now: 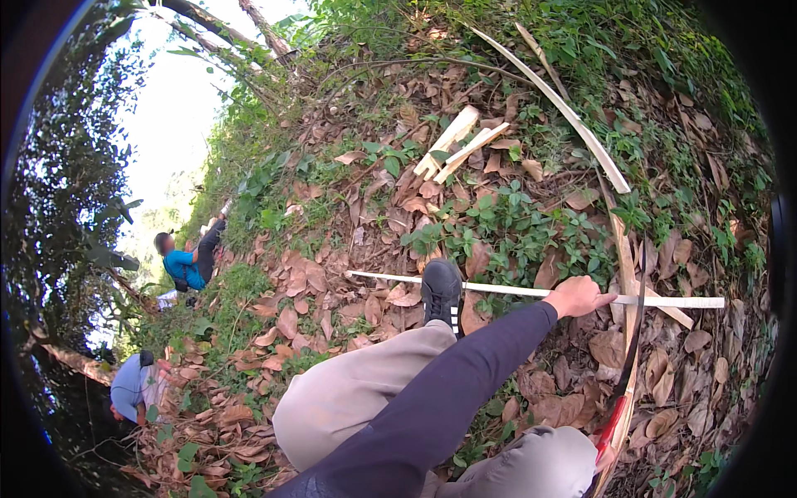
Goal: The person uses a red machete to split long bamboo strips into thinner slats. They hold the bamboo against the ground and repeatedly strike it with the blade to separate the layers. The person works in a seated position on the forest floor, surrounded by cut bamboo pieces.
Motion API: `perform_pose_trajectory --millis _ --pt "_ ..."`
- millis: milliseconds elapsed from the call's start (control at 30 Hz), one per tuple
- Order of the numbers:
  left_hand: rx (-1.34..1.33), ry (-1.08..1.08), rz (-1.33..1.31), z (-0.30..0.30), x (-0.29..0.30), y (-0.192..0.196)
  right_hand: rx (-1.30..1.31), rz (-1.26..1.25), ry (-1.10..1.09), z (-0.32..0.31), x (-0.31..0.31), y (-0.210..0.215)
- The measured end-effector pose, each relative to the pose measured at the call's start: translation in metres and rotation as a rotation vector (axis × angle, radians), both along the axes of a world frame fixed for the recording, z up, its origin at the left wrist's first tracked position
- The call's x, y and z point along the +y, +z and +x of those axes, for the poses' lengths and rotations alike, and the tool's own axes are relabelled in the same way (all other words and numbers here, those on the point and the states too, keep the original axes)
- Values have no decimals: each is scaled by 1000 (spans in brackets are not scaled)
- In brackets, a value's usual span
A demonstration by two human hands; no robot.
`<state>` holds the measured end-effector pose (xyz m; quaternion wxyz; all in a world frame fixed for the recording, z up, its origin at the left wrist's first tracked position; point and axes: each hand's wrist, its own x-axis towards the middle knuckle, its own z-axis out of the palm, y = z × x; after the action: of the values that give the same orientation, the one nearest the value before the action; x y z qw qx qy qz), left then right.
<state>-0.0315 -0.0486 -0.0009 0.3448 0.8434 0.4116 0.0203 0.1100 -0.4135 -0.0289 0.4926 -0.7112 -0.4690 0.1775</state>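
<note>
My left hand (579,296), at the end of a dark sleeve, is closed round a long pale wooden strip (515,290). The strip lies crosswise, passing over my dark shoe (441,286) or just beside it; I cannot tell which. Low on the right, my right hand (605,459) shows only in part beside my knee. It grips the red handle (612,429) of a machete. The dark, narrow machete blade (636,332) points away from me and crosses the strip to the right of my left hand. Under the blade runs a longer, curved split piece of wood (624,257).
Pale split pieces (452,143) lie on the leaves ahead, with a long curved strip (573,120) farther right. A short pale piece (674,314) lies by the blade. Brown leaves and green plants cover the slope. Two people, one in a blue shirt (180,264), are at the left.
</note>
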Motion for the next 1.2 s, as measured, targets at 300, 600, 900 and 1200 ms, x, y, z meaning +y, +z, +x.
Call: perform_pose_trajectory --millis 300,600,900,1200 --pt "34 -128 518 0 -8 -33 -16 -115 12 -16 25 59" --pt "16 -4 292 6 -7 -19 136 -83 11 -27 34 78" --pt "-17 264 112 48 4 -25 375 -187 -43 -27 31 87" --pt "76 287 365 59 -20 -31 20 -94 -74 -30 44 89"
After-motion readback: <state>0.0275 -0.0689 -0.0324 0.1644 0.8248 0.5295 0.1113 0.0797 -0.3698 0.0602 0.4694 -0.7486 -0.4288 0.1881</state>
